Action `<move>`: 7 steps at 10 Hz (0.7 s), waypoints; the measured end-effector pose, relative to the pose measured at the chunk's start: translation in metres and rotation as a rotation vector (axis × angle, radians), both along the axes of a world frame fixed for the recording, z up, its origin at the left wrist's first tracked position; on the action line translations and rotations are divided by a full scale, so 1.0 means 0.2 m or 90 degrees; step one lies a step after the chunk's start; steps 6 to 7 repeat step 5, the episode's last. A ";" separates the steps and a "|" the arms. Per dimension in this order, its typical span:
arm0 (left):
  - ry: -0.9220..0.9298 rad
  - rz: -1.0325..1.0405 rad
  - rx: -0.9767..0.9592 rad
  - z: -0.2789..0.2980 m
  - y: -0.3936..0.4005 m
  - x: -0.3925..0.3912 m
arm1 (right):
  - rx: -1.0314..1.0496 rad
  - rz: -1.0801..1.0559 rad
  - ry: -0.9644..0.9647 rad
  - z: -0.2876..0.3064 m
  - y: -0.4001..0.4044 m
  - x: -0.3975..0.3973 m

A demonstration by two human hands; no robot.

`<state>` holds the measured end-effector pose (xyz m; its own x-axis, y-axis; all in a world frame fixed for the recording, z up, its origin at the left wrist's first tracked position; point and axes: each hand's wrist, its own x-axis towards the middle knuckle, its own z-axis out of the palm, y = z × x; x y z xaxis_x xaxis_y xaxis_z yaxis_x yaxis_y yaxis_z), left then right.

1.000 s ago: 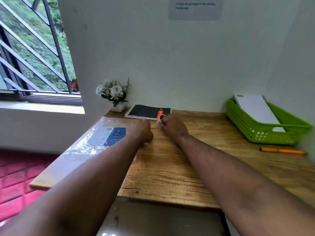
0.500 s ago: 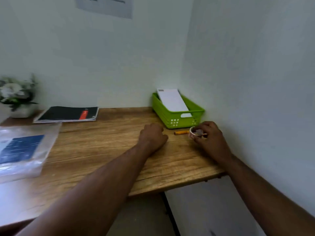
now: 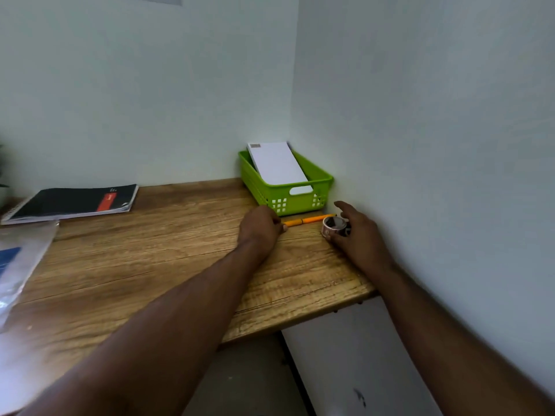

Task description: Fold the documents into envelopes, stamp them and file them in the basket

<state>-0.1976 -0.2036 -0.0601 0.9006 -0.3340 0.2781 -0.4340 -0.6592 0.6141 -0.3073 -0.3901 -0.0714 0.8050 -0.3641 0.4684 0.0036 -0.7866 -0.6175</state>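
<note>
Left hand (image 3: 260, 228) reached pen (image 3: 306, 220), touching

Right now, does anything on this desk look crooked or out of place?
Mildly. The white envelope leans tilted in the green basket, its top poking above the rim. On the left, a clear plastic sleeve overhangs the desk edge. Nothing looks spilled or damaged.

The desk (image 3: 156, 265) is showing grained, matt wood. The basket (image 3: 300, 195) is looking like smooth green plastic, holding a matt white paper envelope (image 3: 277, 163). A clear plastic sleeve (image 3: 21, 259) is glinting glossy beside the notebook (image 3: 75, 202) with its matt black cover.
</note>
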 end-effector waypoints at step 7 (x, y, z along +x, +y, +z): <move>-0.078 0.041 0.073 0.00 0.07 -0.07 | -0.163 -0.011 -0.019 0.03 0.08 -0.02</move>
